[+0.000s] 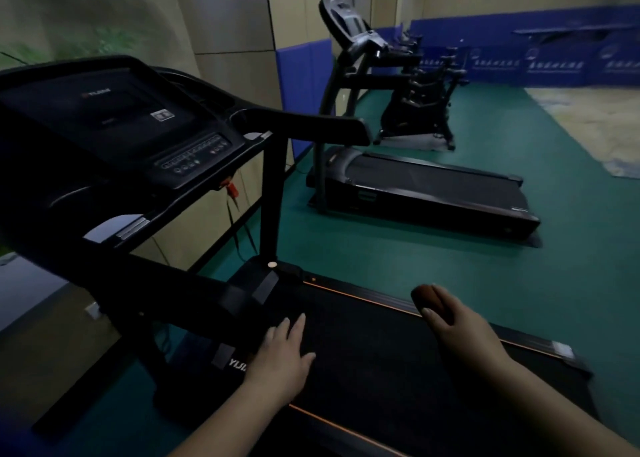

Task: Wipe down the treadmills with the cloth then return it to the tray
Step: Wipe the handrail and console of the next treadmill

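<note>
A black treadmill with orange-edged belt fills the foreground, its console at the upper left. My left hand hovers over the front of the belt, fingers straight and spread, holding nothing. My right hand is over the belt's right side rail and holds a small brown cloth, which sticks out past my fingertips. A second black treadmill stands further back on the right. No tray is in view.
Green floor lies between the two treadmills. Exercise bikes stand behind the far treadmill. Blue padding lines the walls, and a pale mat covers the floor at the far right. A red safety key dangles from the near console.
</note>
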`<action>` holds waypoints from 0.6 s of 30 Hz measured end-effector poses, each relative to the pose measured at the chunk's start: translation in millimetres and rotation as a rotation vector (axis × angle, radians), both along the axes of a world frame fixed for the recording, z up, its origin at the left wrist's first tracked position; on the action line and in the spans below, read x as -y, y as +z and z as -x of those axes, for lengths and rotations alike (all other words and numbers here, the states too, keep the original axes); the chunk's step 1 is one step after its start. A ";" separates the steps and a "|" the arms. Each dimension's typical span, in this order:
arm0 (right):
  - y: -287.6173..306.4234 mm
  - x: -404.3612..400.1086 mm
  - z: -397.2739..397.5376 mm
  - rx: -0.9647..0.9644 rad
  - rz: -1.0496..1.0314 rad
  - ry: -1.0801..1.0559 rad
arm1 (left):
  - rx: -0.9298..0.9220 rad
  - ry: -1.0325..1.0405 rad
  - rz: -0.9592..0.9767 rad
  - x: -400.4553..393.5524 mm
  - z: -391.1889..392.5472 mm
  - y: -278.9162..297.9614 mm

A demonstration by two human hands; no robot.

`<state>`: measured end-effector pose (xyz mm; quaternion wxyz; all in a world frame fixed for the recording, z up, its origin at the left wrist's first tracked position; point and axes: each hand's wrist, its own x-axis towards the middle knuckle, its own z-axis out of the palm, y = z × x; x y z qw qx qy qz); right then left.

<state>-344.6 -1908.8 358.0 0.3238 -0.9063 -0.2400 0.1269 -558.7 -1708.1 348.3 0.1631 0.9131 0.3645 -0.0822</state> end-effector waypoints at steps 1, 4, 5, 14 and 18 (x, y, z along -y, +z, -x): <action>0.0 11.4 -6.0 0.006 0.007 -0.003 | -0.011 -0.036 -0.067 10.0 -8.0 -0.2; 0.8 46.3 -24.4 0.017 0.021 -0.013 | -0.015 -0.085 -0.134 42.0 -35.3 -1.3; 1.4 57.9 -30.4 0.019 0.020 -0.019 | -0.013 -0.097 -0.137 53.0 -43.9 -1.9; 1.3 169.1 -79.6 0.022 0.044 -0.097 | -0.016 -0.220 -0.165 150.8 -123.0 -7.3; -0.4 213.6 -96.3 0.003 0.049 -0.161 | -0.017 -0.305 -0.174 189.7 -158.4 -7.5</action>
